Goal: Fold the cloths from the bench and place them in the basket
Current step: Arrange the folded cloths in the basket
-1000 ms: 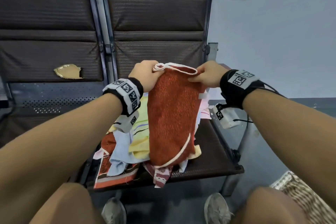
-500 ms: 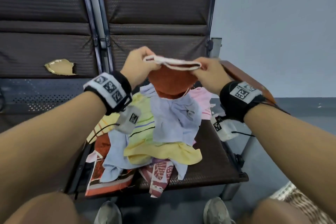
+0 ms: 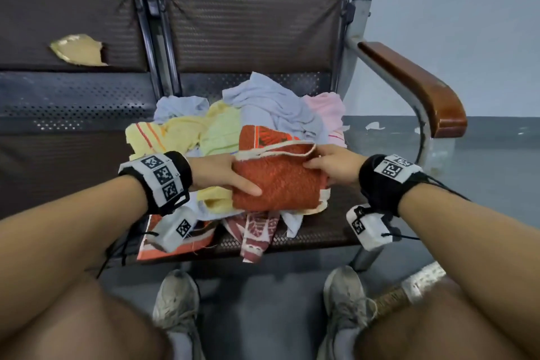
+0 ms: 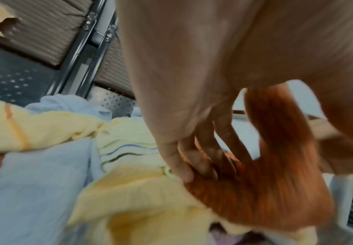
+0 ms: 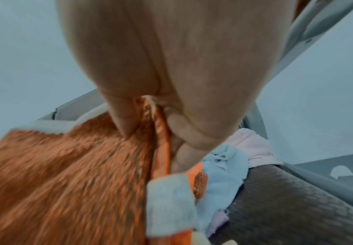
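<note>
Left hand point(image 3: 217, 174) and right hand point(image 3: 336, 165) each grip the folded orange cloth point(image 3: 280, 184).

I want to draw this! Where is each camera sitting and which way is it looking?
Head: on the head, looking down at the bench; both arms, knees and shoes show.
Left wrist: along the left hand at the yellow cloth.
Right wrist: along the right hand, pinching cloth.
All three share the orange cloth.

Rust-orange cloth point(image 3: 277, 181) with cream trim; pale yellow, light blue, pink cloths point(image 3: 233, 120); brown bench point(image 3: 248, 23).
</note>
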Demonstrator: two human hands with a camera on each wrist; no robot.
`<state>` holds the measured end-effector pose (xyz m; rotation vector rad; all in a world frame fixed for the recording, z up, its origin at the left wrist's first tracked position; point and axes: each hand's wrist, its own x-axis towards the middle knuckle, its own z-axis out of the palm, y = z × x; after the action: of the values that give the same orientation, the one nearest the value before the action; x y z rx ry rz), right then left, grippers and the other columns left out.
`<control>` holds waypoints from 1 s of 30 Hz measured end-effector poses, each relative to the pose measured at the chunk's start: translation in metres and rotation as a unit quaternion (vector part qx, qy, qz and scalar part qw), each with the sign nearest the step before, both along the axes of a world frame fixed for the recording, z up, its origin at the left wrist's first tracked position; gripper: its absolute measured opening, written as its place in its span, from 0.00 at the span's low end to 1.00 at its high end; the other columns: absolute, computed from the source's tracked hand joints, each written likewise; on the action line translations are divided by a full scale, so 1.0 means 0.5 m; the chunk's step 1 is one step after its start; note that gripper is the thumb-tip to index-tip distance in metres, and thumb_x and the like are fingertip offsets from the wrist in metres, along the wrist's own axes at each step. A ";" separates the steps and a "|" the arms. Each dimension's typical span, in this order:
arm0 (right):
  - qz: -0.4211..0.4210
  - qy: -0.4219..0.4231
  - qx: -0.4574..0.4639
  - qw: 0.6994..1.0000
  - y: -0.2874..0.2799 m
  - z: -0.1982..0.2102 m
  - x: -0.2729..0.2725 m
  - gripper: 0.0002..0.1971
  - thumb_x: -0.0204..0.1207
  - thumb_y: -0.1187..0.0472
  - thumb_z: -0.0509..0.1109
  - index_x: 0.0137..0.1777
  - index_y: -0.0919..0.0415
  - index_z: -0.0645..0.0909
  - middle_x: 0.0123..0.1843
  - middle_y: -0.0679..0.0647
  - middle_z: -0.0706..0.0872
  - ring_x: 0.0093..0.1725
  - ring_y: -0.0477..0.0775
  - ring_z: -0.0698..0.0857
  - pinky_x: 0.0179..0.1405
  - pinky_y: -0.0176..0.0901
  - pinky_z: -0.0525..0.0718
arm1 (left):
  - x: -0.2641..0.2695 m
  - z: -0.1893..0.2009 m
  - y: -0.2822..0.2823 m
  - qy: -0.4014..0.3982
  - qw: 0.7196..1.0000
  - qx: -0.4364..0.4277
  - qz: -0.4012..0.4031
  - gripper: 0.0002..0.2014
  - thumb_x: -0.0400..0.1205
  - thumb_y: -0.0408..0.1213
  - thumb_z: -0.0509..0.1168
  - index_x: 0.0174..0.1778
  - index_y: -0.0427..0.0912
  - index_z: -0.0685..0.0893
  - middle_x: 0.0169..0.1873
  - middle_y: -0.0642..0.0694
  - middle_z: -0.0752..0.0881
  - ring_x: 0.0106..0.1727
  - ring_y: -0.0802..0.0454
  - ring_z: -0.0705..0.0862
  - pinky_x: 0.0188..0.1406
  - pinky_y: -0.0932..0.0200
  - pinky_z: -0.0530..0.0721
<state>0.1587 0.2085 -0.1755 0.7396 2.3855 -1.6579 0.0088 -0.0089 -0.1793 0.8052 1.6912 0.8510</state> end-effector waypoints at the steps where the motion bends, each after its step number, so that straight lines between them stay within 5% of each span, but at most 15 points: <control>1: -0.038 0.040 -0.008 0.998 0.006 0.000 -0.011 0.09 0.85 0.69 0.63 0.55 0.55 0.82 0.37 0.53 0.83 0.30 0.47 0.82 0.29 0.37 0.82 | -0.006 -0.013 0.005 0.028 0.999 0.001 0.028 0.26 0.75 0.36 0.78 0.69 0.44 0.82 0.63 0.47 0.88 0.65 0.48 0.86 0.69 0.53 0.83; 5: -0.135 0.135 0.038 0.981 0.037 -0.010 -0.070 0.13 0.82 0.60 0.70 0.63 0.65 0.84 0.59 0.63 0.89 0.54 0.55 0.87 0.62 0.55 0.85 | -0.034 -0.058 0.053 0.120 0.978 0.031 0.166 0.20 0.84 0.44 0.69 0.71 0.42 0.83 0.65 0.43 0.87 0.65 0.43 0.85 0.74 0.43 0.78; 9: -0.162 0.073 0.072 0.981 0.057 -0.044 -0.099 0.30 0.72 0.54 0.80 0.72 0.59 0.77 0.63 0.56 0.88 0.59 0.54 0.88 0.65 0.53 0.84 | -0.054 -0.073 0.111 0.180 0.952 0.061 0.239 0.19 0.88 0.48 0.62 0.70 0.42 0.83 0.64 0.41 0.87 0.62 0.41 0.86 0.68 0.45 0.82; 12: -0.115 0.021 0.229 0.966 0.060 -0.078 -0.101 0.31 0.73 0.58 0.78 0.76 0.60 0.75 0.68 0.59 0.85 0.67 0.60 0.83 0.68 0.45 0.77 | -0.074 -0.091 0.135 0.281 0.925 0.002 0.255 0.20 0.87 0.51 0.62 0.63 0.38 0.85 0.59 0.40 0.88 0.57 0.39 0.85 0.54 0.51 0.82; 15: -0.094 0.065 0.328 0.938 0.055 -0.079 -0.105 0.30 0.74 0.57 0.75 0.75 0.67 0.74 0.70 0.64 0.82 0.70 0.64 0.80 0.66 0.46 0.74 | -0.082 -0.104 0.134 0.337 0.892 -0.053 0.298 0.22 0.81 0.56 0.68 0.58 0.40 0.80 0.52 0.42 0.86 0.47 0.44 0.81 0.42 0.55 0.73; 18: -0.007 0.162 0.387 0.908 0.037 -0.071 -0.095 0.32 0.75 0.51 0.72 0.77 0.62 0.74 0.71 0.62 0.79 0.73 0.61 0.76 0.72 0.44 0.69 | -0.081 -0.103 0.116 0.388 0.859 0.040 0.332 0.21 0.75 0.52 0.75 0.50 0.46 0.73 0.40 0.49 0.81 0.39 0.49 0.79 0.34 0.54 0.70; 21: 0.130 0.147 0.380 0.904 0.028 -0.075 -0.075 0.38 0.71 0.32 0.65 0.76 0.55 0.77 0.72 0.53 0.83 0.70 0.53 0.80 0.73 0.45 0.75 | -0.062 -0.090 0.093 0.444 0.836 0.141 0.292 0.11 0.73 0.47 0.75 0.39 0.52 0.77 0.34 0.55 0.82 0.36 0.57 0.80 0.33 0.59 0.73; 23: 0.191 0.094 0.381 0.900 0.028 -0.089 -0.062 0.48 0.65 0.25 0.67 0.81 0.54 0.71 0.76 0.52 0.80 0.73 0.52 0.79 0.74 0.44 0.74 | -0.047 -0.090 0.078 0.435 0.860 0.181 0.197 0.12 0.71 0.48 0.72 0.49 0.54 0.83 0.46 0.54 0.87 0.48 0.57 0.83 0.49 0.57 0.81; 26: 0.225 0.028 0.382 0.896 0.035 -0.113 -0.051 0.52 0.67 0.40 0.79 0.86 0.56 0.59 0.81 0.53 0.73 0.76 0.54 0.75 0.76 0.44 0.72 | -0.036 -0.107 0.058 0.452 0.887 0.082 -0.039 0.40 0.72 0.49 0.74 0.81 0.46 0.71 0.78 0.47 0.73 0.80 0.47 0.70 0.80 0.50 0.67; 28: 0.213 0.023 0.379 0.900 0.040 -0.115 -0.052 0.43 0.72 0.53 0.77 0.86 0.54 0.62 0.76 0.55 0.79 0.72 0.56 0.79 0.71 0.43 0.75 | -0.038 -0.114 0.054 0.492 0.867 0.035 -0.069 0.41 0.75 0.46 0.74 0.84 0.45 0.66 0.79 0.45 0.73 0.79 0.45 0.71 0.80 0.49 0.68; 30: 0.172 0.067 0.387 0.903 0.047 -0.103 -0.052 0.32 0.74 0.59 0.73 0.80 0.51 0.73 0.60 0.53 0.89 0.57 0.53 0.87 0.56 0.38 0.79 | -0.046 -0.107 0.051 0.489 0.871 0.046 -0.003 0.30 0.77 0.44 0.72 0.76 0.47 0.76 0.67 0.45 0.85 0.67 0.44 0.82 0.68 0.48 0.79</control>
<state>0.1330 0.2322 -0.2271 0.2389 3.0492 -0.6084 -0.0141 0.0168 -0.2327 1.4609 2.5218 0.5210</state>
